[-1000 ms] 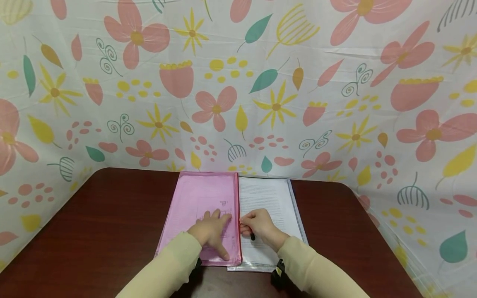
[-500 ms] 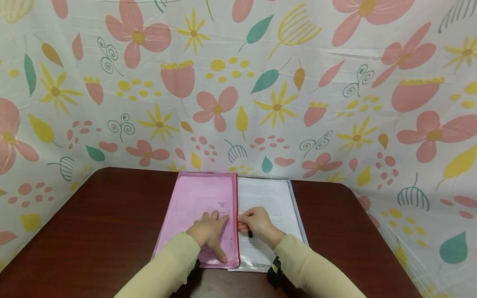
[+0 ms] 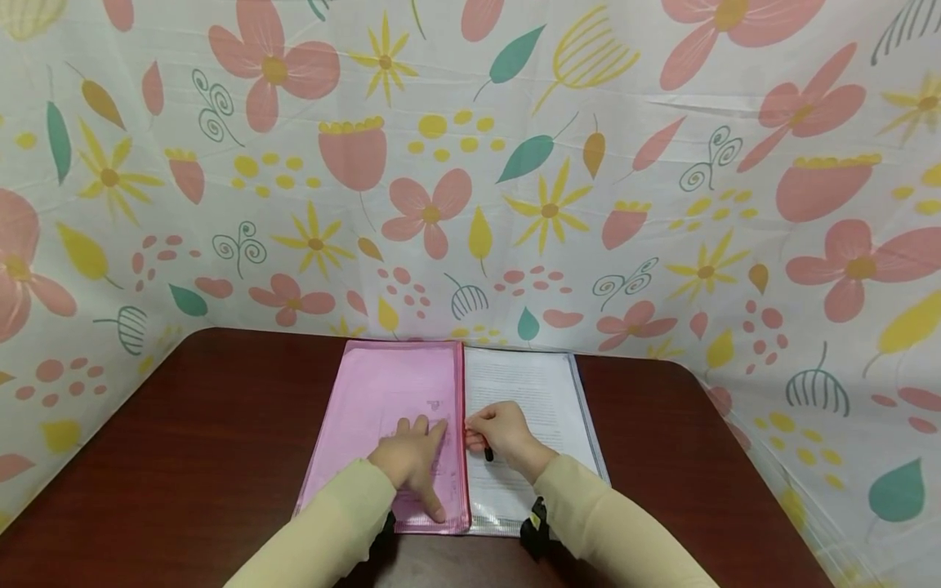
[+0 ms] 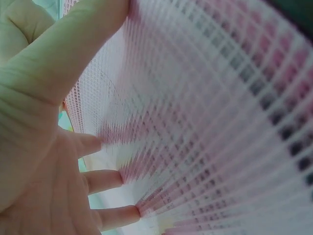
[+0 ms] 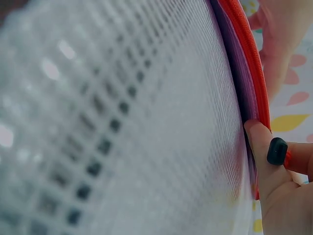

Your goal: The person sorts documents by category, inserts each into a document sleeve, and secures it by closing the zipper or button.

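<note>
A pink mesh zipper pouch (image 3: 393, 371) with printed paper showing through lies flat on the table. My left hand (image 3: 412, 457) rests on its lower right part, fingers spread and thumb toward the near edge; in the left wrist view several fingertips (image 4: 112, 180) touch the mesh. Along the pouch's right edge runs a red zipper (image 5: 254, 58). My right hand (image 3: 507, 433) pinches at this zipper, about midway along the edge. A black zipper pull (image 5: 277, 151) on a red loop hangs against its fingers. The slider itself is hidden by them.
Beneath the pink pouch's right side lies a clear white mesh pouch (image 3: 551, 380) holding a printed sheet. Both sit on a dark reddish-brown table (image 3: 220, 425). A floral cloth (image 3: 441, 163) hangs behind the table's far edge.
My right hand has moved slightly away from me along the zipper and a little left. The pink pouch has shifted slightly left and nearer; the left hand stays spread on it.
</note>
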`<state>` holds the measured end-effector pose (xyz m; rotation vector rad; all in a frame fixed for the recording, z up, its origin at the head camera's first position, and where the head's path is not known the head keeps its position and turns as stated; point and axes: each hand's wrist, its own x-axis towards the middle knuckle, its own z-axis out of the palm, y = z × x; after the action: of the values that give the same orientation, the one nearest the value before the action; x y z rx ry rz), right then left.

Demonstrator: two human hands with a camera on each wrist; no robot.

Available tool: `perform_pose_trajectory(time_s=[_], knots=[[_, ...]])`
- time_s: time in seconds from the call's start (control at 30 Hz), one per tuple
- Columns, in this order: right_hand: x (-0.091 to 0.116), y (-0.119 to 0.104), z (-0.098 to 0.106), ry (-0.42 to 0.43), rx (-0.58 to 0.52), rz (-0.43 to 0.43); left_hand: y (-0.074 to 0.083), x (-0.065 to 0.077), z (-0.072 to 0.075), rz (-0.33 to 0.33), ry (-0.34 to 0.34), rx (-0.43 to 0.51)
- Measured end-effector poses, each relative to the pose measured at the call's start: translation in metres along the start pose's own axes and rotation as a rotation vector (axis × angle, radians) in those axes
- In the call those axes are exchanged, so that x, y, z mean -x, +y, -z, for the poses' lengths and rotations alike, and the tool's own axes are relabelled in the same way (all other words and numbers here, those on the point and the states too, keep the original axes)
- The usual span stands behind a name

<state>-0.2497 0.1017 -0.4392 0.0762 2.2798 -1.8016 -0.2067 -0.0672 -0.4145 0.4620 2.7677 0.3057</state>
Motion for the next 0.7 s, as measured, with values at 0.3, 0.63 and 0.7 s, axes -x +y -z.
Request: perform_pose_trajectory(time_s=[0.3, 0.63, 0.7], knots=[[-0.007, 0.001, -0.002, 0.022, -0.006, -0.005, 0.0, 0.001, 0.002, 0.003, -0.003, -0.035], [-0.017, -0.002, -0.004, 0.056, -0.026, -0.007, 0.001, 0.005, 0.004, 0.006, -0.006, -0.052], [-0.019, -0.003, -0.004, 0.061, -0.03, -0.006, 0.001, 0.005, 0.004, 0.004, -0.004, -0.055]])
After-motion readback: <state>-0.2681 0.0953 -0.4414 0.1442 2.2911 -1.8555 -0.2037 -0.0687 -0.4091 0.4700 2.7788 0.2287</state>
